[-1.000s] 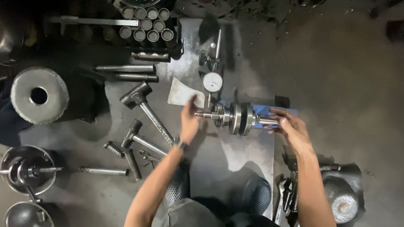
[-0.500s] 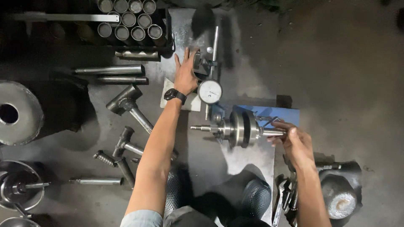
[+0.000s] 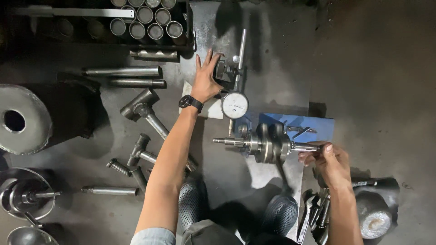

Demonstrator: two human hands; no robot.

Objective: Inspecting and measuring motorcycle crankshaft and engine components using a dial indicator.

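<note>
A steel crankshaft (image 3: pixel 265 143) lies across a blue stand (image 3: pixel 313 126) on a metal plate (image 3: pixel 272 77). My right hand (image 3: pixel 329 162) pinches the right end of its shaft. A dial gauge (image 3: pixel 235 105) with a white round face hangs on a dark stand base (image 3: pixel 225 70) just above the crankshaft. My left hand (image 3: pixel 206 79), with a black wristwatch, reaches forward and grips that base with fingers spread over it.
Metal hammers (image 3: pixel 145 109) and rods (image 3: pixel 122 71) lie on the floor at left. A tray of round sleeves (image 3: pixel 145 22) sits at the top. A large grey disc (image 3: pixel 20 119) is at far left, a round weight (image 3: pixel 374 213) at lower right. My shoes (image 3: pixel 193 202) rest below the plate.
My left hand left the crankshaft's left end and reached forward to the gauge stand base. The right hand stayed on the shaft's right end.
</note>
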